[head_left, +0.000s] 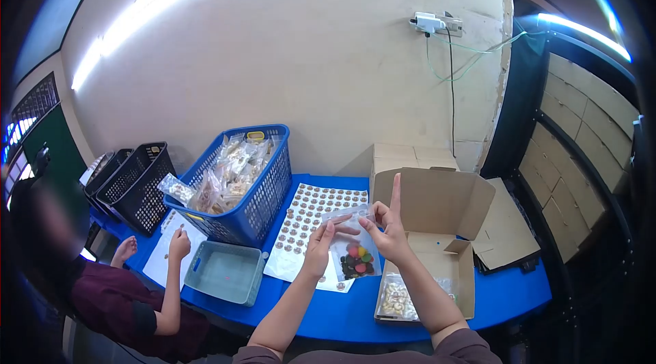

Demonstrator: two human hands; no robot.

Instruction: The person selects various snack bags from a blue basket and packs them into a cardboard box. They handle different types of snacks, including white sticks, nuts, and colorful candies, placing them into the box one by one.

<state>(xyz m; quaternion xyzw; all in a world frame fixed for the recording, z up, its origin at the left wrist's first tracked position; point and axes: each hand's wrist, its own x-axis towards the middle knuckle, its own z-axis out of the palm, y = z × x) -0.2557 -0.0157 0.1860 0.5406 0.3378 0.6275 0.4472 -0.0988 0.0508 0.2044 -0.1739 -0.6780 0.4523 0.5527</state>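
Note:
A clear plastic bag (355, 263) with red, green, yellow and dark pieces at its bottom hangs between my hands. My left hand (321, 241) pinches the bag's upper left edge. On the bag's upper right edge, my right hand (388, 231) closes thumb and fingers, its index finger pointing up. Below and behind the bag lies a white sheet (314, 197) with rows of round brown stickers. Just right of my hands stands an open cardboard box (467, 275), its lid up. Packets of pale pieces (398, 299) lie inside, partly hidden by my right forearm.
A blue basket (263, 193) full of packets stands left on the blue table (509, 292), with an empty green tray (225, 272) before it. Black baskets (140, 190) are farther left. A co-worker (130, 306) works at left over a white sheet. Flat cardboard (502, 227) lies right.

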